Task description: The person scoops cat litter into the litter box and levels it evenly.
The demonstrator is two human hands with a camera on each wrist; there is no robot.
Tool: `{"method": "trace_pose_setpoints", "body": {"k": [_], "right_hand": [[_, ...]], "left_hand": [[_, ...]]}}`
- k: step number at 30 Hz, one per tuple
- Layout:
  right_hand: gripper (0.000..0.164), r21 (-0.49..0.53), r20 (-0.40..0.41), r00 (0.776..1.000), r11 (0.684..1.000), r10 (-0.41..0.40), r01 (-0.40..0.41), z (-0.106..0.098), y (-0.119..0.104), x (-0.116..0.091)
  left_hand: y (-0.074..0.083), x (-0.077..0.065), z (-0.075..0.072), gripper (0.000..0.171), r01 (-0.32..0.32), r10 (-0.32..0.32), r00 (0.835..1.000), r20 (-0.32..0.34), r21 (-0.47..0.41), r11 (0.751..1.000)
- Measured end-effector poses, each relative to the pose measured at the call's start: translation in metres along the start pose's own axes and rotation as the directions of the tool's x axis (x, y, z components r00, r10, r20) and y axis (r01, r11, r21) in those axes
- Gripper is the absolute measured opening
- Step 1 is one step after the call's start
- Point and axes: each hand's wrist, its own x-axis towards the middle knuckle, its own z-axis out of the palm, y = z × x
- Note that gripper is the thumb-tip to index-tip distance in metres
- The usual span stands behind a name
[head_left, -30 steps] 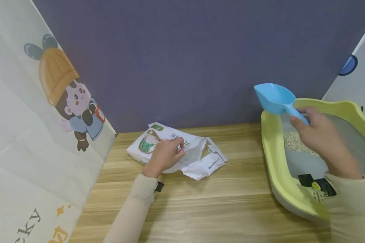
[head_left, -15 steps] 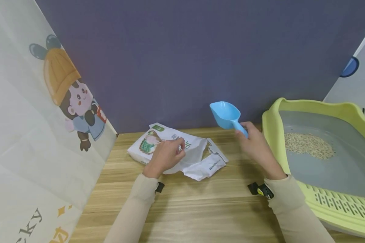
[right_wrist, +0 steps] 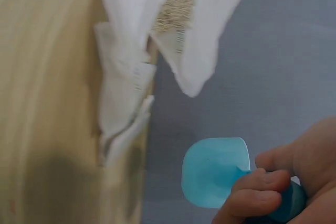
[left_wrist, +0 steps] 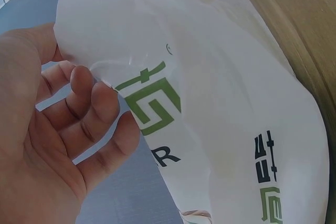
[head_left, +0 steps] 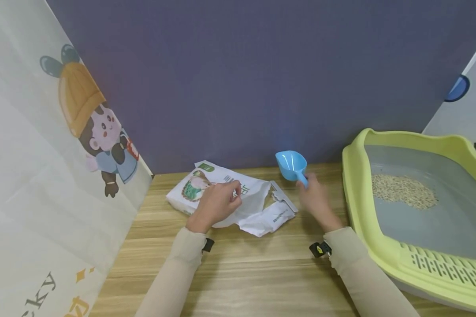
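Note:
A white printed bag (head_left: pixel 255 187) of pellets lies on the wooden surface, torn open at its right end. My left hand (head_left: pixel 216 203) pinches the upper edge of the opening between thumb and finger and lifts it. Tan pellets (right_wrist: pixel 178 4) show inside the bag in the right wrist view. By its handle, my right hand (head_left: pixel 318 199) grips a light blue scoop (head_left: pixel 291 164), just right of the torn end. The scoop's bowl (right_wrist: pixel 214 171) looks empty and points away from the wrist.
A yellow-rimmed litter box (head_left: pixel 357 193) with a grey base stands at the right, a patch of pellets (head_left: pixel 404 191) inside. A dark blue-grey wall (head_left: pixel 242 88) rises behind the wooden surface (head_left: pixel 262 281). A white printed panel (head_left: pixel 35 176) bounds the left side.
My right hand has carried the scoop left from over the litter box and lowered it beside the bag's torn end. My left hand keeps its pinch on the bag.

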Motion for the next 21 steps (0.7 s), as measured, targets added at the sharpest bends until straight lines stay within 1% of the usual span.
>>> {"method": "trace_pose_setpoints", "body": {"k": [4,9,13,21], "right_hand": [[0.052,-0.027,0.018,1.0,0.999,0.021,-0.021,0.009,0.008,0.003],[0.053,-0.027,0.015,0.999,0.999,0.033,-0.033,0.013,0.017,0.006],[0.052,-0.028,0.006,0.999,0.999,0.045,-0.045,0.016,0.023,0.007],[0.05,-0.021,-0.007,0.997,0.997,0.078,-0.078,0.022,0.031,0.008]], "left_hand": [[0.0,0.0,0.001,0.007,-0.003,0.003,1.0,-0.002,0.0,1.0],[0.0,0.0,0.001,0.007,-0.013,0.013,1.0,-0.012,0.009,1.0],[0.001,0.0,0.002,0.007,-0.001,0.001,1.0,-0.004,0.008,1.0],[0.003,0.0,0.004,0.006,0.004,-0.004,1.0,0.007,-0.037,0.999]]}}
